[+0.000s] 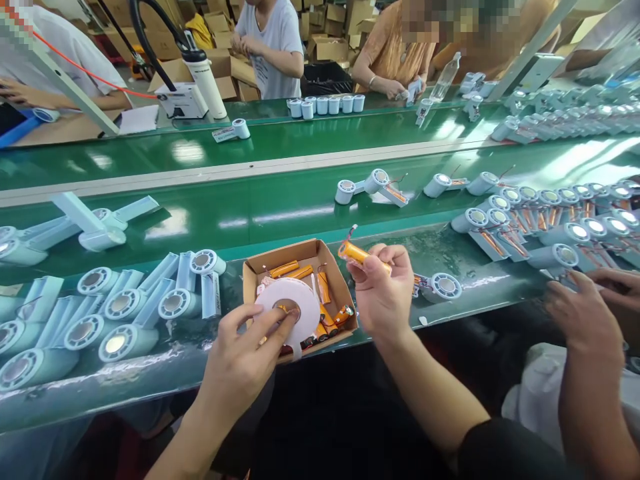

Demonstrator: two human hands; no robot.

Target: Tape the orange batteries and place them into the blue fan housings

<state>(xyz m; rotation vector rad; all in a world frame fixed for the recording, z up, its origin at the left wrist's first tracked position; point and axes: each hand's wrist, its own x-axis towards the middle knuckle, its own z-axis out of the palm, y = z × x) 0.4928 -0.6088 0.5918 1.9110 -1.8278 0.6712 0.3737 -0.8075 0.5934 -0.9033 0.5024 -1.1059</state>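
Observation:
My right hand [384, 293] pinches an orange cylindrical battery [354, 252], raised just beyond the right side of a cardboard box [340, 280]. A short wire with a small white connector sticks up from the battery's far end. Over the box, my left hand [243, 350] is closed on a roll of white tape [311, 312], with fingertips at its centre hole. The roll covers part of the box's contents. Several more orange batteries [324, 288] lie around it. Behind my right hand, partly hidden, rests a light-blue housing [445, 287] with a round head.
Several light-blue housings [125, 303] lie to the left. Others with orange batteries in their handles [495, 245] crowd the right. A green conveyor [240, 220] runs beyond the bench ledge. A co-worker's hands [580, 307] hold a housing at right. More people stand across the line.

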